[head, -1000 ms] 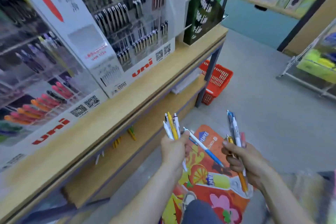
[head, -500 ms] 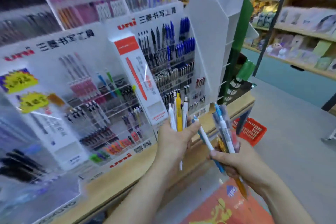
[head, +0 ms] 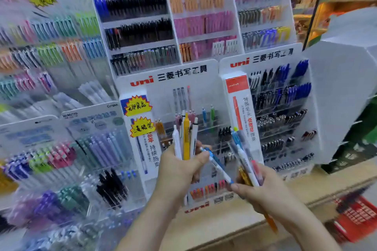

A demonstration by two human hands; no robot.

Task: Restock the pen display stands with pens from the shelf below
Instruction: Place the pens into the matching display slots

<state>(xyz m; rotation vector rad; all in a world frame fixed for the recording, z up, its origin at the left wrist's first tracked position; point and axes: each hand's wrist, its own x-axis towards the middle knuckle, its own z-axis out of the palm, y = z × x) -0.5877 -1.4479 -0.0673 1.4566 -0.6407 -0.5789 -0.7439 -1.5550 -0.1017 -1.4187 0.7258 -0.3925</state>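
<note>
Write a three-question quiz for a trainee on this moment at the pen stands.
1. True or false: the yellow pen is in the right hand.
2. The red basket is: A) below the wooden counter, at the right; B) on the counter; C) on top of a display.
3. Fill in: the red brand word at the top of the stand behind the left hand reads ___.

Key
1. False: it stands in the left bunch, which the left hand grips; the right hand grips the right bunch.
2. A
3. uni
</note>
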